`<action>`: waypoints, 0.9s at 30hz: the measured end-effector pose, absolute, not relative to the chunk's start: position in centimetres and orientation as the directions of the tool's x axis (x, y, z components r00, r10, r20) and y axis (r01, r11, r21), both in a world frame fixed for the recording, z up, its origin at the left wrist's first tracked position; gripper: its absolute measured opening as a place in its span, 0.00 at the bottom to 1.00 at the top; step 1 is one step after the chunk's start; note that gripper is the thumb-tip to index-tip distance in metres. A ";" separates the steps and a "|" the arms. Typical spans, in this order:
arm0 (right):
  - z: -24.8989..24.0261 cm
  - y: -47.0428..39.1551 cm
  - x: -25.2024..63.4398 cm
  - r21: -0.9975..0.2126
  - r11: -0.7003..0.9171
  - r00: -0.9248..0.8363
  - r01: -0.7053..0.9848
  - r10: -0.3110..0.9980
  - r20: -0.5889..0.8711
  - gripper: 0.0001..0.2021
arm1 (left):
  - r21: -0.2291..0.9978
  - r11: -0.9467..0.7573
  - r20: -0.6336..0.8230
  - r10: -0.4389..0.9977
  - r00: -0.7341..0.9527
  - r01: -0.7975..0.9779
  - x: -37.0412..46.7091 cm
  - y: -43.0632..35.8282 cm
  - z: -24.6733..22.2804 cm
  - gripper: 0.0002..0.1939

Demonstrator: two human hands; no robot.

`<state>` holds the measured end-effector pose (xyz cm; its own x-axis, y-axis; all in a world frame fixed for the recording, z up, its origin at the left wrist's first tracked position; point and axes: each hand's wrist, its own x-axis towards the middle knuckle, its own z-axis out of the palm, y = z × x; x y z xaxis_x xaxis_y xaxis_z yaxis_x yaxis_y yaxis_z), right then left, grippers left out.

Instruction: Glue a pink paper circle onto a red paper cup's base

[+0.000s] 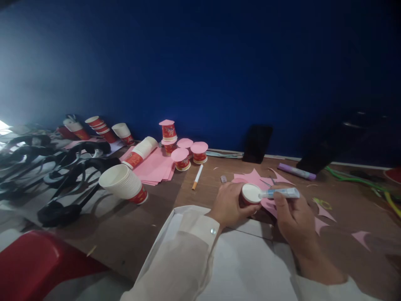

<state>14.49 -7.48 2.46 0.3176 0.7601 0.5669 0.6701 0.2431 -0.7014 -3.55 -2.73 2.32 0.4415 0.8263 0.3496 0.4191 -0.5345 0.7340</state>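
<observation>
A small red-and-white paper cup [251,193] stands upside down, its white base facing up. My left hand [230,205] is wrapped round its side. In my right hand [293,217] is a slim translucent glue tube [282,192], held nearly level, with its tip at the right edge of the cup's base. Pink paper scraps [255,177] lie behind and under the cup, with scissors [270,181] partly hidden among them. Just beyond my left hand sits a small clear cap [223,179].
Several red cups with pink paper discs [199,147] stand at the back, two stacked. A cigarette [197,177] lies nearer. Pink sheets [156,165], nested paper cups [120,182] and black headsets [78,175] fill the left. A purple tube [296,171] and green cables [351,177] lie right.
</observation>
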 end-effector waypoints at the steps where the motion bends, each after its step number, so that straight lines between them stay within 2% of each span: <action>1: 2.5 -7.4 14.6 -0.698 0.227 0.321 0.679 0.763 0.561 0.17 | 0.735 -0.534 0.348 0.826 0.442 0.418 -3.6 -2.7 2.3 0.25; 12: 2.5 -7.0 14.6 -0.754 0.081 0.417 0.652 0.793 0.445 0.19 | 0.732 -0.524 0.320 0.829 0.459 0.435 -3.6 -2.8 2.8 0.22; 19: 3.2 -7.6 14.3 -0.853 -0.044 0.570 0.521 0.762 0.309 0.25 | 0.734 -0.517 0.314 0.834 0.454 0.441 -3.6 -2.9 2.9 0.22; 24: 3.5 -7.5 14.4 -0.803 -0.073 0.517 0.591 0.799 0.307 0.28 | 0.733 -0.520 0.329 0.836 0.440 0.438 -3.6 -2.8 2.4 0.24; 27: 3.3 -7.1 14.6 -0.783 -0.036 0.464 0.621 0.823 0.330 0.27 | 0.734 -0.516 0.323 0.837 0.442 0.442 -3.6 -2.8 2.3 0.24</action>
